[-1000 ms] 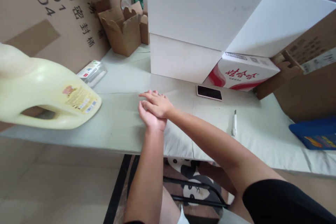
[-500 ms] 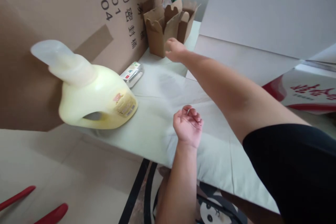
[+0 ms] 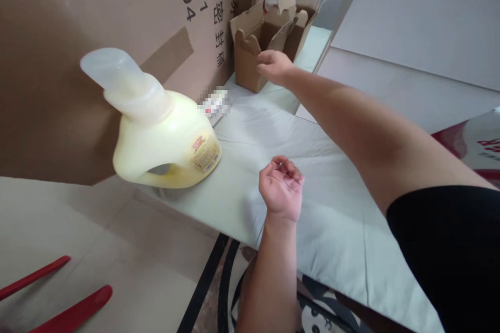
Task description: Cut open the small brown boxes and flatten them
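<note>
Printed cardboard [image 3: 117,15], cropped by the frame, backs an open carton [image 3: 248,73] on the surface [image 3: 242,187]; the right hand [image 3: 275,67] partly hides it, grip unclear; the left hand [image 3: 282,187] curls loosely, palm up.

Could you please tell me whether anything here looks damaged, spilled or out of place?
The small cardboard box near the right hand looks odd: its upright flaps stand unevenly instead of lying closed. No spill shows around the yellow jug.
</note>
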The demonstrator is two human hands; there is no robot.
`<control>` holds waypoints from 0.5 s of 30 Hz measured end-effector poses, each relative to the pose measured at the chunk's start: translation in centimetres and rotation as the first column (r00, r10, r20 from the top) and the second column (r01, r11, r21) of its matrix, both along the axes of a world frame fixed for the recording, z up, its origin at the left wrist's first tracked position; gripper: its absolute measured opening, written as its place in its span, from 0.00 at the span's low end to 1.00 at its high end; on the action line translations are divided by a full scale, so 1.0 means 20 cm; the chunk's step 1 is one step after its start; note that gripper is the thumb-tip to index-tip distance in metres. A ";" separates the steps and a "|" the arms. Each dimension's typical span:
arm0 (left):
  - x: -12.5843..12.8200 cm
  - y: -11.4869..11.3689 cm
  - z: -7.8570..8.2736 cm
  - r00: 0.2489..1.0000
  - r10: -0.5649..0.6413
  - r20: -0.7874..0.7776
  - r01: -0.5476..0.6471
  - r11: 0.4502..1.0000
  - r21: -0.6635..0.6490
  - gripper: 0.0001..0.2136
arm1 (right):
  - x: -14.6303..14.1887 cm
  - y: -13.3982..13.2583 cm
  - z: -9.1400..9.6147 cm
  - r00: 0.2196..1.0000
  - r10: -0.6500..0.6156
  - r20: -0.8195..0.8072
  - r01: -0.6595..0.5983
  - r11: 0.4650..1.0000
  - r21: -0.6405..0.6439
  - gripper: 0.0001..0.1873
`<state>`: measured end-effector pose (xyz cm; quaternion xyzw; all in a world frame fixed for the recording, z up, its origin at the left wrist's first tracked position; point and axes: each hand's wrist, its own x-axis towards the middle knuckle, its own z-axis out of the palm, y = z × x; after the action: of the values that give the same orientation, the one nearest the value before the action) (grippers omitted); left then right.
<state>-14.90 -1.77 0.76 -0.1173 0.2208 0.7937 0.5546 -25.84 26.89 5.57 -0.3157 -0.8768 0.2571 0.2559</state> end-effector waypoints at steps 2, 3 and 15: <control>0.01 -0.01 0.00 0.984 0.129 -0.126 -0.140 0.987 -0.082 0.09 | 0.11 -0.15 0.00 0.998 0.029 0.049 -0.030 0.999 0.016 0.16; 0.02 -0.02 -0.01 0.948 0.219 -0.229 -0.254 0.958 -0.136 0.08 | 0.19 -0.23 0.01 0.996 0.056 0.067 -0.057 0.998 0.017 0.18; 0.09 -0.06 0.00 0.757 0.359 -0.546 -0.529 0.827 -0.191 0.06 | 1.04 -0.73 -0.08 0.980 0.185 -0.071 -0.180 0.981 0.066 0.22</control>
<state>-13.06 -2.97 0.74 -0.0553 0.4492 0.8575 0.2448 -5.12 12.20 3.95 -0.2161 -0.8987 0.2656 0.2741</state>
